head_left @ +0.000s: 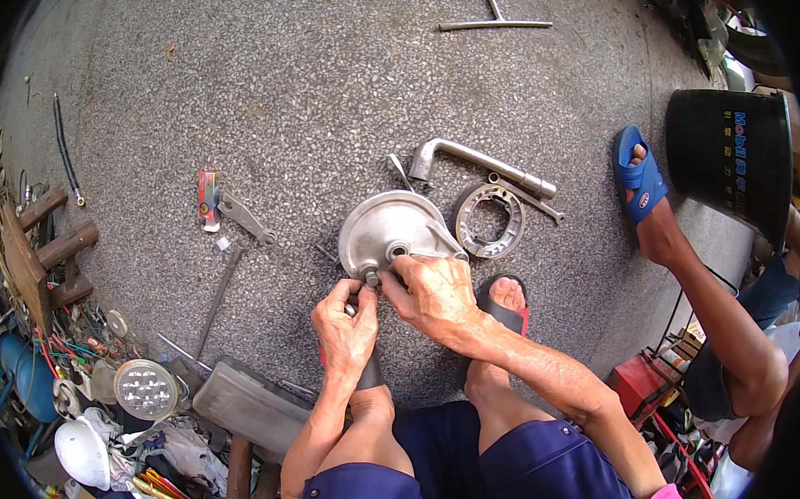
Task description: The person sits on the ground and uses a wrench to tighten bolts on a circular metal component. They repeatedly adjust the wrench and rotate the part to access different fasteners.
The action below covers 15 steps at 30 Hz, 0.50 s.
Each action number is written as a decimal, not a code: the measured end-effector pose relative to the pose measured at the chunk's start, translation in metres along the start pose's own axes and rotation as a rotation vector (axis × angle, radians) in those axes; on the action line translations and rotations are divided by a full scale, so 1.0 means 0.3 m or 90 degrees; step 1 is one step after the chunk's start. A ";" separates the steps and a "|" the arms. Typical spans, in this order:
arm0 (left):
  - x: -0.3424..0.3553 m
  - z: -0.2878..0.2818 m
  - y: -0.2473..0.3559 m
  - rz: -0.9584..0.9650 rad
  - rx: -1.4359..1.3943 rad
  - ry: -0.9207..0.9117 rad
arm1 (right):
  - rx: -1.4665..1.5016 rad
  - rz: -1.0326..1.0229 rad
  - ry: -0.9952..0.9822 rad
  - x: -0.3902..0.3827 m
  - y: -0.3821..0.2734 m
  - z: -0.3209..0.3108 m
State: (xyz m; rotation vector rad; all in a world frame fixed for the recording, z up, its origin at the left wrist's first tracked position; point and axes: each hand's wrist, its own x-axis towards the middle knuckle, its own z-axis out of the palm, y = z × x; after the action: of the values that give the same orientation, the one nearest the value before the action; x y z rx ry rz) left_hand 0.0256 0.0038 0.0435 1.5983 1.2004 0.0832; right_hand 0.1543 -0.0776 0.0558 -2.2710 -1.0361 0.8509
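A round silver brake plate point(393, 223) with a central hole and a side arm lies on the speckled floor before me. My right hand point(443, 299) grips its near edge, fingers curled beside the hole and thumb close to a small bolt point(371, 277). Just below that bolt, my left hand point(346, 325) is closed in a pinch. A bit of metal shows between its fingers, too small to name. Right of the plate lies a ring of brake shoes point(490, 221), with a combination wrench point(529, 199) and an L-shaped socket wrench point(485, 165) beyond it.
At left lie a red box point(208, 199), an adjustable wrench point(247, 220) and a thin rod point(220, 302). A T-handle wrench point(497, 23) is far ahead. Another person's blue-sandalled foot point(645, 174) stands right, by a black bucket point(731, 161). Clutter and a wooden stool point(28, 265) line the left.
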 end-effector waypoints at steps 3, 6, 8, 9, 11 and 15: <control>0.004 -0.001 0.008 0.001 -0.004 -0.001 | 0.002 0.018 -0.023 0.008 -0.004 -0.009; 0.007 0.002 0.010 0.013 0.005 0.000 | -0.037 0.002 0.035 -0.001 -0.006 0.017; 0.007 0.006 0.004 0.027 0.002 0.001 | -0.038 -0.006 0.030 -0.003 -0.002 0.008; 0.007 0.000 0.004 -0.003 -0.010 -0.015 | -0.036 -0.013 0.027 -0.001 0.000 0.005; 0.009 -0.026 0.001 -0.062 -0.034 -0.046 | 0.001 0.022 0.043 0.001 0.001 -0.026; 0.043 -0.125 -0.056 -0.064 -0.062 0.026 | 0.020 0.108 0.136 0.000 0.025 -0.127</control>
State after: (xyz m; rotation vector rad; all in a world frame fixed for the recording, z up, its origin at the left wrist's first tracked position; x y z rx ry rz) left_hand -0.0012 0.0375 0.0399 1.4558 1.2882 0.1083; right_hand 0.1851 -0.0888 0.0768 -2.3872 -0.7395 0.6672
